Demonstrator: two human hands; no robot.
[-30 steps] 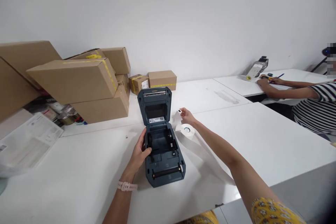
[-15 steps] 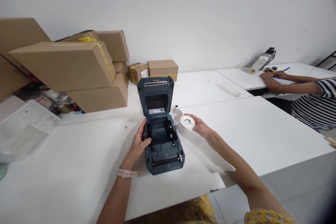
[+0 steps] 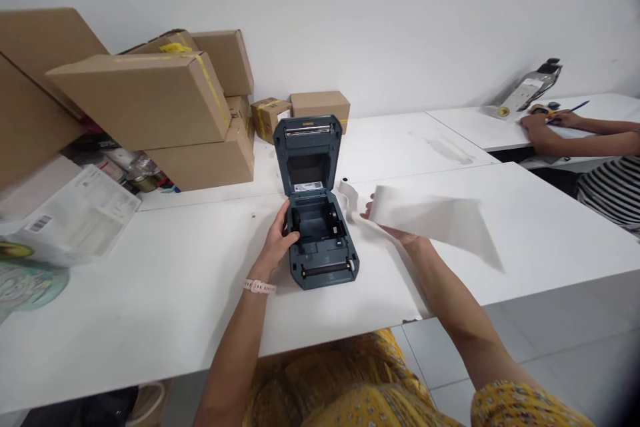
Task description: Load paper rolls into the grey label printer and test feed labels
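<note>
A dark blue-grey label printer [image 3: 325,250] stands on the white table with its lid raised, showing a hollow bay and a black roller at the front. My left hand [image 3: 278,237] grips its left side, thumb over the inner edge and fingers along the outside. To the right of the printer, my right hand [image 3: 369,209] holds a roll of white labels [image 3: 387,205], its fingertips showing at the roll's left side and the rest hidden behind the paper. A loose, blurred strip stretches from the roll to the right, above my forearm. Another curled white strip [image 3: 351,199] lies beside the printer.
Cardboard boxes [image 3: 145,103] are stacked at the back left, with two smaller boxes [image 3: 320,105] by the wall. A clear plastic package [image 3: 85,213] lies at the left. At the far right, a person in a striped top [image 3: 610,190] holds a pen [image 3: 580,106].
My right hand has turned the label roll, so its round end no longer faces me and the loose strip swings out to the right. My left hand stays on the printer. The view has shifted.
</note>
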